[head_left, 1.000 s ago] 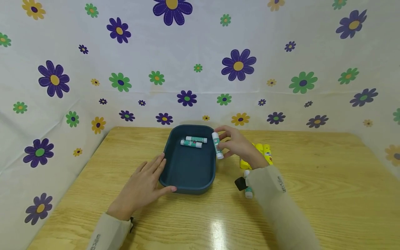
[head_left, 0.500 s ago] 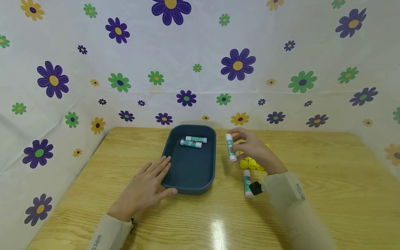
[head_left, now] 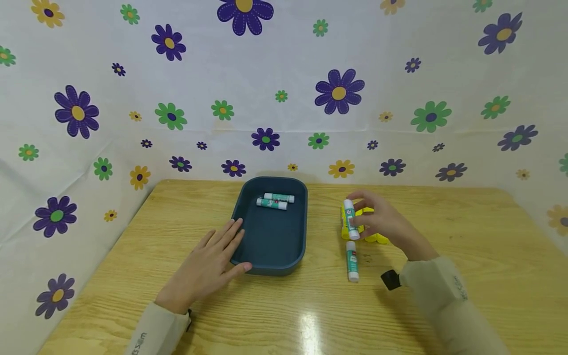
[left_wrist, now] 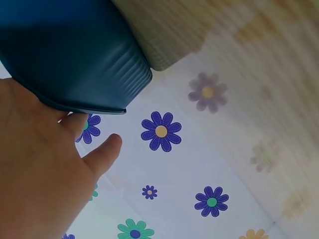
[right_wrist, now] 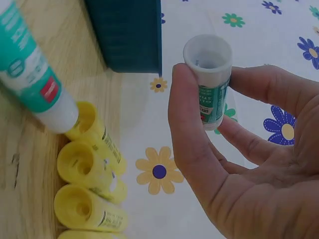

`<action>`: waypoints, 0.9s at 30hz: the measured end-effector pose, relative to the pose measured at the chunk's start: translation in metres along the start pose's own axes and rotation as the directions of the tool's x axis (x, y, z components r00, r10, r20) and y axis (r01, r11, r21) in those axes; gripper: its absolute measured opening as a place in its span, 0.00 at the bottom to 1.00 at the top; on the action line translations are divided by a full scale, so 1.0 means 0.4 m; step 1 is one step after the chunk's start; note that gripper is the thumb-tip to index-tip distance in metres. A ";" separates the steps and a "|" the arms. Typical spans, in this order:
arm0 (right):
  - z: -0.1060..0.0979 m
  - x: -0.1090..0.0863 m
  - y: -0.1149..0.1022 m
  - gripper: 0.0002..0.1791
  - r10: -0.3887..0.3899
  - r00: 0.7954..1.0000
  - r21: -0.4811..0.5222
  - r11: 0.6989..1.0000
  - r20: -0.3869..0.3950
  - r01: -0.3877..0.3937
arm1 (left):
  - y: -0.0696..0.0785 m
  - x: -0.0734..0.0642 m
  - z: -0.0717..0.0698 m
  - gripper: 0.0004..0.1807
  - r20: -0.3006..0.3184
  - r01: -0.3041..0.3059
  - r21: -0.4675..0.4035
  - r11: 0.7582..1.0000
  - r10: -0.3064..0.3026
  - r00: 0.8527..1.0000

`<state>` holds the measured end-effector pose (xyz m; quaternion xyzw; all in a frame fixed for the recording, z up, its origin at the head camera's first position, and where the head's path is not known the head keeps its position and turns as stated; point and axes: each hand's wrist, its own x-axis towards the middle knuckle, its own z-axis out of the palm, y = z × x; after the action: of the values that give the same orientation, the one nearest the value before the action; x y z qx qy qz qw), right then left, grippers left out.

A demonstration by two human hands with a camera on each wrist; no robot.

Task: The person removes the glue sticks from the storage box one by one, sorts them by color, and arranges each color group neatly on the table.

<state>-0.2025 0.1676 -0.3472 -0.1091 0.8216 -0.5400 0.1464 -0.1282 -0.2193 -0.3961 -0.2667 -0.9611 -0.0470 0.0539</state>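
Observation:
My right hand pinches a white and green glue stick between thumb and fingers, raised over the row of yellow glue sticks. In the right wrist view the held stick's white end faces the camera. Just below it in the head view, another green and white glue stick lies on the table. My left hand rests with straight fingers on the left rim of a dark blue bin. Two green and white glue sticks lie inside, near the bin's far end.
The wooden table runs back to a white curtain printed with flowers. Several yellow glue sticks lie side by side, partly hidden by my right hand in the head view. The bin's raised wall stands left of them.
My right hand has moved right with the glue stick, from the bin's right rim to above the yellow glue sticks. My left hand has stayed at the bin's rim, shifting only slightly.

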 end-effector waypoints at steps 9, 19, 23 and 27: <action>-0.020 -0.050 0.031 0.33 -0.007 0.999 0.009 1.000 0.042 0.007 | 0.004 0.002 -0.002 0.45 -0.001 0.002 -0.038 0.999 -0.002 1.000; -0.007 -0.093 0.069 0.35 0.068 0.996 0.008 0.998 0.062 -0.068 | 0.007 -0.001 0.000 0.45 0.004 0.016 -0.066 0.998 -0.016 1.000; -0.002 -0.107 0.082 0.34 0.081 0.995 0.006 0.997 0.060 -0.082 | 0.004 0.000 0.003 0.45 0.005 0.019 -0.067 0.998 -0.019 1.000; 0.002 -0.115 0.095 0.34 0.087 0.994 0.016 0.996 0.069 -0.088 | 0.002 0.000 0.003 0.45 0.006 0.021 -0.069 0.997 -0.020 1.000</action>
<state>-0.1601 0.1975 -0.3768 -0.0902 0.8149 -0.5369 0.1990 -0.1280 -0.2184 -0.3974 -0.2586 -0.9617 -0.0802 0.0418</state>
